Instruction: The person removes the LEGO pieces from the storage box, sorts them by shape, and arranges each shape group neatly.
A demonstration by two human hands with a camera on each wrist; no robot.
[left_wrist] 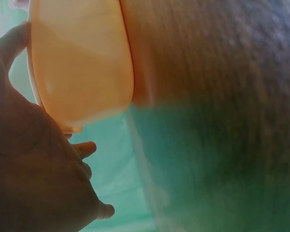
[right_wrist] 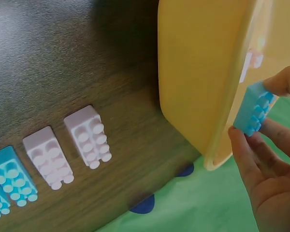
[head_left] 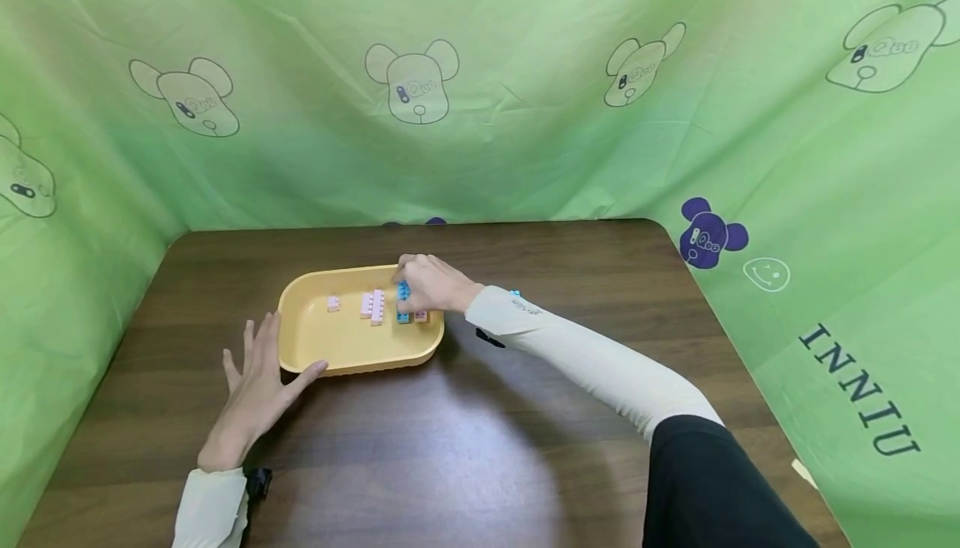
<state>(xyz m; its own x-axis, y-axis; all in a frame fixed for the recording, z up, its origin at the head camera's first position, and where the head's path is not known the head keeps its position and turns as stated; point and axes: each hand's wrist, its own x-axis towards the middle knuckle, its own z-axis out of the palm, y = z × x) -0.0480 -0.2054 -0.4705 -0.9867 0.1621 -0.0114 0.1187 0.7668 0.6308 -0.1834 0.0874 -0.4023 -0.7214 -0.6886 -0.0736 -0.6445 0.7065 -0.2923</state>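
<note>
My right hand (head_left: 431, 283) reaches over the right end of a yellow tray (head_left: 303, 348). In the right wrist view it pinches a blue toy building brick (right_wrist: 253, 108) between thumb and fingertips, just above the tray rim. Pink bricks (head_left: 377, 307) stand side by side near the tray's middle, and a small pink block (head_left: 333, 304) sits toward its left. Another pink brick (head_left: 421, 316) shows partly below the right hand. My left hand (head_left: 258, 386) lies at the tray's left end with fingers spread, its thumb touching the near rim.
Beside the tray, a row of bricks lies on the wooden table (head_left: 480, 465): a pink brick (right_wrist: 88, 137), another pink one (right_wrist: 48, 157) and blue ones (right_wrist: 13, 175). My right forearm mostly hides them in the head view. A green curtain (head_left: 510, 156) hangs behind the table.
</note>
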